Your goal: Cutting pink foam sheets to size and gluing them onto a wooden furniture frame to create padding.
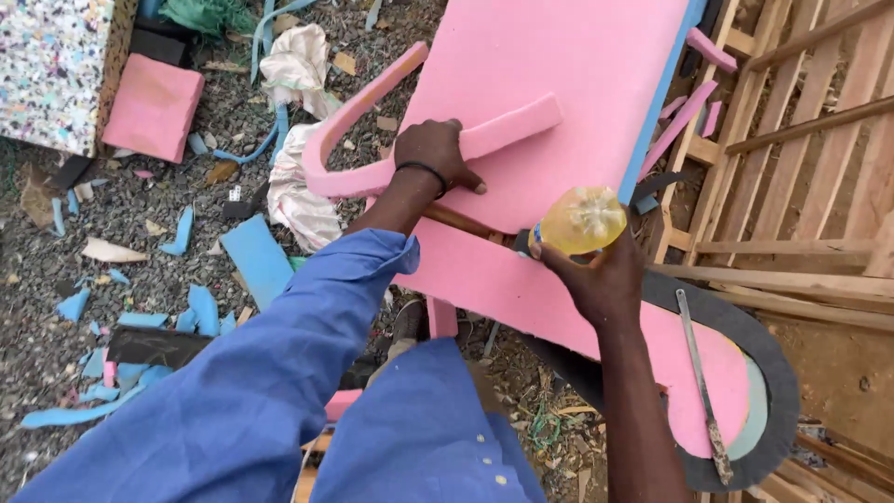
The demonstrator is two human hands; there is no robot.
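Note:
My left hand [435, 154] grips a curved pink foam strip [372, 172] and presses it down on a big pink foam sheet [549, 84]. A black band circles that wrist. My right hand [596, 275] holds a yellow plastic bottle [579, 221] upside down over the sheet's near part. A brown wooden handle [466, 224] runs between the two hands, and its far end is hidden by the bottle. Blue sleeves cover my left arm.
A long knife [700, 373] lies on a round pink and grey foam piece [773, 373] at the lower right. Wooden frame slats [810, 140] stand on the right. Blue foam scraps [251, 256], a pink block [154, 107] and speckled foam [51, 65] litter the gravel.

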